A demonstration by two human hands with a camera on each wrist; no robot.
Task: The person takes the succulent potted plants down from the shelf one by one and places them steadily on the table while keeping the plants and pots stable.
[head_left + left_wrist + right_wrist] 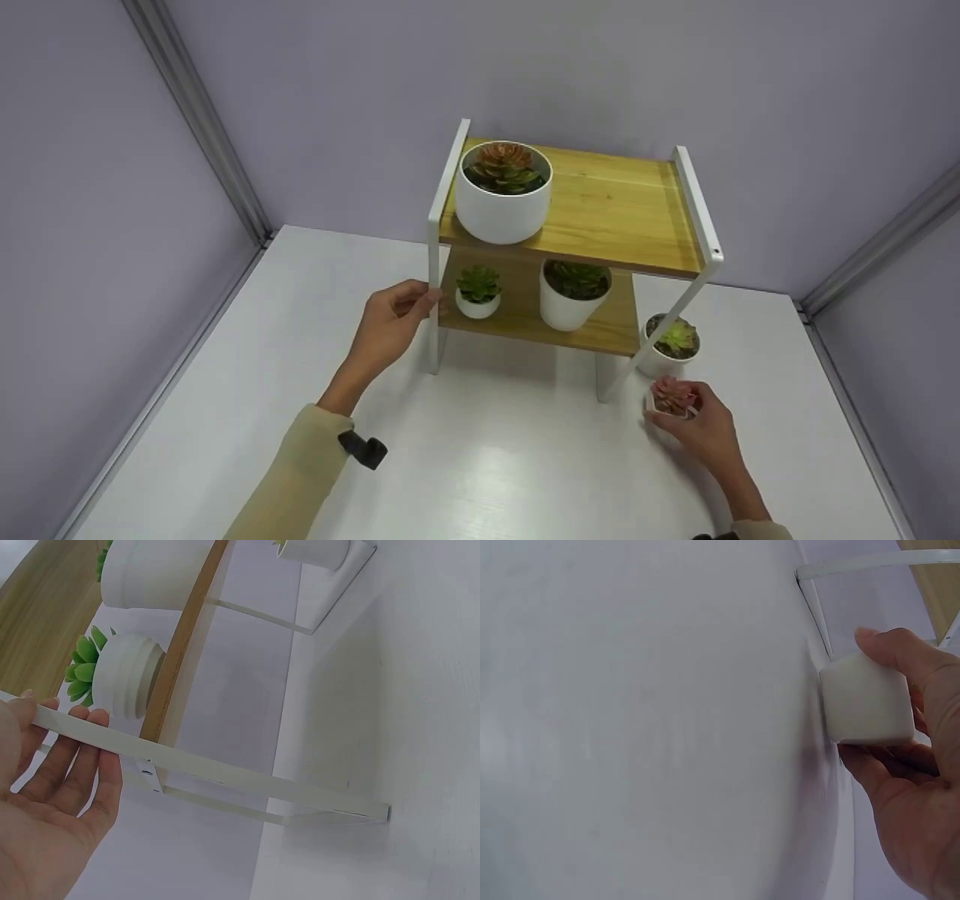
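My left hand (392, 319) holds the front left leg of a two-tier plant shelf (615, 210), thumb and fingers around the white metal bar (217, 765). Near the front right leg, my right hand (709, 431) grips a small white pot (866, 701) with a pink succulent (673, 395) in it. In the right wrist view, thumb and fingers pinch the pot from opposite sides, at or just above the table. Right behind it stands a round white pot with a yellow-green succulent (677, 339), partly hidden by the shelf leg.
On the top board, at left, sits a large white pot (502, 214) with a reddish-green succulent. The lower board carries a small white pot (478, 306) and a taller white pot (566, 307), both with green succulents. Pale walls (337, 112) enclose the white table (480, 465).
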